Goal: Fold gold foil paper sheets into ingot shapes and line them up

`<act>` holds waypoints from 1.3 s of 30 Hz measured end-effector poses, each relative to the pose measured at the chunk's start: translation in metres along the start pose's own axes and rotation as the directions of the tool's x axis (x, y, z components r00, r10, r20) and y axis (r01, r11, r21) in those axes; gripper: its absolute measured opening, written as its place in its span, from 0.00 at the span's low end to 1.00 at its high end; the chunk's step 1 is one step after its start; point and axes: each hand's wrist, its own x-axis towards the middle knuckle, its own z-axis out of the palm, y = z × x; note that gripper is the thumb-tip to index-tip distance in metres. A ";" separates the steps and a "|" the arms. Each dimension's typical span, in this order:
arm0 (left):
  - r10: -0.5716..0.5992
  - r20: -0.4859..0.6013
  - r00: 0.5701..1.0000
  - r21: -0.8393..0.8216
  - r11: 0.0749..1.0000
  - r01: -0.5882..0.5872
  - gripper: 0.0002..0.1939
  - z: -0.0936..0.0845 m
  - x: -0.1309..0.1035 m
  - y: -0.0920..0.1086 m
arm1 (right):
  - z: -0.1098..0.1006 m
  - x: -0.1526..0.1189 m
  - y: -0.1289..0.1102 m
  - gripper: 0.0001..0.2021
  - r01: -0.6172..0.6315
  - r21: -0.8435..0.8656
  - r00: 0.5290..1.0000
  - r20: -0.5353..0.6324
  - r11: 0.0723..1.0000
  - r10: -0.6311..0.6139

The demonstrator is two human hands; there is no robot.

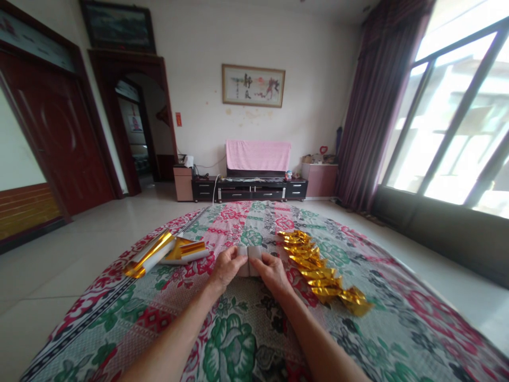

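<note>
Near the middle of the flowered cloth, a small greyish-white folded paper is held between both hands. My left hand pinches its left part, thumb on top. On its right part, my right hand closes in the same way. A dark line or gap runs down the paper's middle. To the right lies a slanting row of several folded gold foil pieces. Rolled gold sheets with whitish backs rest on the cloth to the left.
Beyond the round cloth-covered surface stands a low black cabinet, with a pink cloth above it. A purple curtain and windows are on the right. Red doors are on the left.
</note>
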 end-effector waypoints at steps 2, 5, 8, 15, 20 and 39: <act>0.001 -0.013 1.000 -0.010 1.000 -0.001 0.12 -0.001 0.002 -0.002 | 0.000 0.001 0.002 0.13 0.001 -0.025 1.000 -0.020 1.000 -0.001; 0.005 -0.037 0.999 -0.003 1.000 -0.005 0.12 -0.002 0.004 -0.005 | 0.001 0.003 0.005 0.11 0.021 -0.061 0.999 -0.048 0.998 -0.024; -0.003 -0.084 0.996 0.065 0.998 0.009 0.15 -0.003 0.007 -0.009 | 0.003 0.003 0.006 0.14 0.046 -0.092 0.996 -0.069 0.995 -0.052; 0.134 -0.144 0.981 0.378 0.923 -0.070 0.26 -0.003 0.004 -0.011 | 0.001 -0.002 0.003 0.28 0.147 -0.436 0.972 -0.101 0.888 -0.211; 0.287 -0.063 0.956 0.582 0.789 -0.198 0.22 0.002 0.000 -0.008 | -0.001 -0.002 0.007 0.17 0.196 -0.639 0.960 -0.028 0.744 -0.278; 0.378 0.297 0.877 0.829 0.353 -0.433 0.10 0.005 0.020 -0.019 | -0.009 0.001 0.008 0.17 0.079 -0.779 0.970 -0.082 0.621 -0.227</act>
